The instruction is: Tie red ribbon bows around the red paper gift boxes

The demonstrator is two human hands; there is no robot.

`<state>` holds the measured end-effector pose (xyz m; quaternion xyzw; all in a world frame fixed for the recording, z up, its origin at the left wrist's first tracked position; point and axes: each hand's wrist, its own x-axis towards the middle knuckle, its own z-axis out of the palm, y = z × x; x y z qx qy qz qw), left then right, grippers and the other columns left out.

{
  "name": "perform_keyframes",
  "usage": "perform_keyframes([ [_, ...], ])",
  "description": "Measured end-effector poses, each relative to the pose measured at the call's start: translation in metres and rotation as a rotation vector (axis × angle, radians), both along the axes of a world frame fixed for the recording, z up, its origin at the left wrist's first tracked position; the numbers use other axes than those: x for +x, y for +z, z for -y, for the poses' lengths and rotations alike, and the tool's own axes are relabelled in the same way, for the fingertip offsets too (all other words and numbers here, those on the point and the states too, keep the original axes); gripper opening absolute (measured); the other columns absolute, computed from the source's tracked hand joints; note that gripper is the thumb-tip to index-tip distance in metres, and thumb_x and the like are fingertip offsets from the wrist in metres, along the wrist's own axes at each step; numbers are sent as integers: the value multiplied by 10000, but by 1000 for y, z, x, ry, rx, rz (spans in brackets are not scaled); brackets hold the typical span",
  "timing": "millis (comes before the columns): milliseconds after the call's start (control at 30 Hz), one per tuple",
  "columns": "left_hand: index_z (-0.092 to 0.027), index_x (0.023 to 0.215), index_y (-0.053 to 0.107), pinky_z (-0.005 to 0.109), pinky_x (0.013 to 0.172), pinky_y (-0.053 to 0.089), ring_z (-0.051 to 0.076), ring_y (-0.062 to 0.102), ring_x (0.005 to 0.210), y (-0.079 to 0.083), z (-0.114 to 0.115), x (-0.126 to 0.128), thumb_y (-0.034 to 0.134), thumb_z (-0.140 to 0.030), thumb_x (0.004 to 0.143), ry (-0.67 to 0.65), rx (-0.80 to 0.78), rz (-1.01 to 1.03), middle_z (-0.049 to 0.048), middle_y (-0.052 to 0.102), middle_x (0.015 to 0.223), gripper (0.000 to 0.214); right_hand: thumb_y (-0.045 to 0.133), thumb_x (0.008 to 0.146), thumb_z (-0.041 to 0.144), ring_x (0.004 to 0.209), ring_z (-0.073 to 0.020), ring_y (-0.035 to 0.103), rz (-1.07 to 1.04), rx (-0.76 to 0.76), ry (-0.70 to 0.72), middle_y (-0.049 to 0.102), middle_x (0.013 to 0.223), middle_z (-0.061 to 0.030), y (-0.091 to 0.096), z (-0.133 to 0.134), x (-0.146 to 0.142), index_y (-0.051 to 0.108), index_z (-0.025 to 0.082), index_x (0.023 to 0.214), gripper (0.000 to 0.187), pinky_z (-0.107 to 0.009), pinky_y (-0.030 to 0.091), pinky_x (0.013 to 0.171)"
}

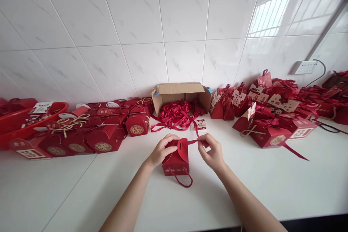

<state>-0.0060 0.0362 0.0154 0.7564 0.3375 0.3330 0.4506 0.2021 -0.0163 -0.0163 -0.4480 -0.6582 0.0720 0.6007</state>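
A small red gift box [175,165] stands upright on the white table in front of me, gold lettering along its lower front. Its rope handle [186,185] droops toward me. My left hand [162,151] grips the box by its top left side, thumb near the slotted top flap. To the right of the box, my right hand [211,151] pinches a dark red ribbon [192,141], which stretches across to the flap's slot. Some ribbon is bunched under those fingers. The ribbon's far end near the left fingers is hidden.
Behind the box, an open cardboard carton [181,88] holds a heap of red ribbons [176,114] spilling out beside printed tags [200,125]. Rows of red boxes [103,143] and a red basin [11,134] stand left. More ribboned boxes [272,136] crowd the right, below a power strip [304,67].
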Motion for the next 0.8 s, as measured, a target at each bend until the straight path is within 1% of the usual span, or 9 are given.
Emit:
perform_keyframes([
  [133,-176,1011,673,398,1043,345,283,496,1166,-9,0,-1,515,-240,752,10,-26,40,103,566,1167,310,476,801,99,567,-116,434,20,53,37,538,702,-5,2,6,-2,552,202,835,133,-252,404,534],
  [300,-172,934,684,409,1039,339,269,496,1159,-14,1,0,377,-241,847,49,-38,64,110,551,1158,327,486,786,57,568,-110,433,47,85,85,529,711,-4,3,10,-5,554,204,860,179,-246,397,524],
  [500,-202,849,695,410,1048,316,277,487,1166,-11,7,3,537,-207,801,56,-13,20,91,547,1159,165,490,798,51,590,-114,464,73,79,115,538,748,-17,3,9,-8,562,203,898,196,-247,409,531],
  [667,-204,783,683,419,1060,289,282,478,1182,-10,11,4,578,-220,801,68,3,7,89,558,1165,108,486,823,78,624,-128,493,92,55,155,534,746,-21,0,12,-9,564,202,908,169,-253,433,554],
  [733,-198,751,665,420,1058,286,285,475,1191,-9,11,3,585,-233,805,77,-2,18,92,566,1170,102,480,836,100,686,-142,525,98,34,181,546,794,-35,1,13,-10,564,202,928,162,-270,466,614],
  [800,-197,744,644,415,1043,306,284,472,1203,-8,12,2,568,-263,829,80,-14,35,92,562,1212,132,468,865,153,873,-180,561,90,-15,194,561,946,-75,4,12,-10,566,201,985,162,-322,489,770],
])
